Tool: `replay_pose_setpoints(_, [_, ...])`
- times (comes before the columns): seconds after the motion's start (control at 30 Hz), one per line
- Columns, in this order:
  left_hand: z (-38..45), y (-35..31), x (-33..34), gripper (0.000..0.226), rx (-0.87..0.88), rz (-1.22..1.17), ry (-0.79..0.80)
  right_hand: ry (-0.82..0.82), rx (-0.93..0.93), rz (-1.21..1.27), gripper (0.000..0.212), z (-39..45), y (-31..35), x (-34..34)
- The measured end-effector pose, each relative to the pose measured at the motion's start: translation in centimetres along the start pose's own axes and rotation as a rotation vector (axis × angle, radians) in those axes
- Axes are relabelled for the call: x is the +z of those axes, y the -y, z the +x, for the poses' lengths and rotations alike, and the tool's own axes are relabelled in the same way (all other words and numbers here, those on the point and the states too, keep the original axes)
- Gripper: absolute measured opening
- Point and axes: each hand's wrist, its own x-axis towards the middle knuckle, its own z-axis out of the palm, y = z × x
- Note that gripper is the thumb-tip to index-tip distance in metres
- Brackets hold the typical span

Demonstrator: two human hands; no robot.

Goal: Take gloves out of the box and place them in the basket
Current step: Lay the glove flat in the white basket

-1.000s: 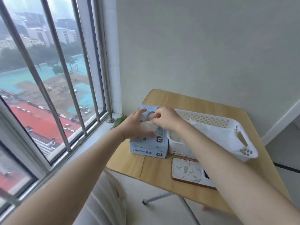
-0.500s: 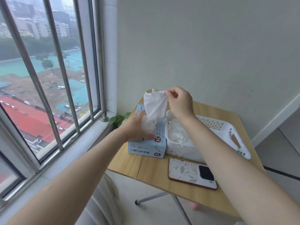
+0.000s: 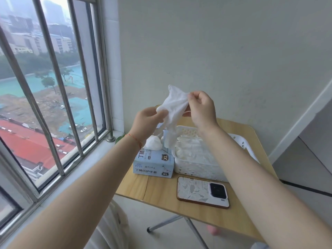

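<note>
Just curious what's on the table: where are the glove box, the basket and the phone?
Pale blue cardboard glove box (image 3: 153,163), head view, front face.
White perforated plastic basket (image 3: 195,168), head view, near wall.
Patterned-case phone (image 3: 194,191), head view, back cover.

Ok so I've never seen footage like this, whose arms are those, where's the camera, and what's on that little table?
The camera sits on a person's head, looking down, so the arms are their own. The left hand and right hand both pinch a white glove, held in the air above the things on the wooden table. On the table stand a blue glove box, with another glove poking out of its top, a white basket that already holds gloves, and a phone lying face down.
</note>
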Motion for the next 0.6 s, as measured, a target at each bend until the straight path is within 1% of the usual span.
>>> replay_pose_setpoints(0.03, [-0.1, -0.5, 0.2, 0.023, -0.014, -0.030, -0.017, -0.002, 0.017, -0.001, 0.013, -0.2, 0.1, -0.4])
replay_pose_setpoints(0.1, [-0.2, -1.1, 0.4, 0.021, -0.035, -0.071, -0.059, 0.053, 0.070, -0.002, 0.013, -0.8, 0.3, -1.5])
replay_pose_setpoints(0.17, [-0.2, -1.4, 0.4, 0.020, -0.024, -0.098, -0.089, 0.223, 0.171, -0.043, 0.014, -1.5, 0.3, -2.6])
replay_pose_setpoints(0.23, [-0.4, -1.8, 0.5, 0.020, -0.016, -0.100, -0.091, 0.461, 0.263, -0.215, 0.021, -2.2, 0.1, -3.8])
replay_pose_setpoints(0.27, [-0.5, -1.9, 0.5, 0.018, -0.017, -0.100, -0.076, 0.529, 0.286, -0.289, 0.029, -2.4, -0.2, -4.3])
replay_pose_setpoints(0.3, [-0.8, -2.3, 0.6, 0.015, -0.016, -0.100, -0.040, 0.523, 0.299, -0.313, 0.039, -2.5, -0.4, -4.7])
replay_pose_setpoints(0.33, [-1.0, -2.5, 0.7, 0.017, -0.009, -0.099, 0.005, 0.470, 0.307, -0.296, 0.047, -2.5, -0.5, -5.0])
replay_pose_setpoints(0.4, [-1.7, -3.3, 1.1, 0.020, 0.002, -0.096, 0.106, 0.363, 0.312, -0.158, 0.053, -2.1, -0.8, -5.6])
replay_pose_setpoints(0.43, [-2.0, -3.5, 1.4, 0.022, -0.004, -0.087, 0.147, 0.367, 0.318, -0.083, 0.056, -1.9, -0.9, -5.8])
replay_pose_setpoints(0.47, [-2.3, -3.6, 1.6, 0.024, -0.016, -0.080, 0.181, 0.427, 0.327, -0.037, 0.062, -1.7, -1.0, -5.8])
replay_pose_setpoints(0.53, [-2.5, -3.7, 2.1, 0.020, -0.047, -0.026, 0.212, 0.582, 0.350, -0.017, 0.070, -1.7, -1.3, -5.9])
replay_pose_setpoints(0.6, [-2.5, -3.2, 2.4, 0.025, -0.100, 0.080, 0.183, 0.664, 0.360, -0.067, 0.060, -2.0, -1.4, -6.0])
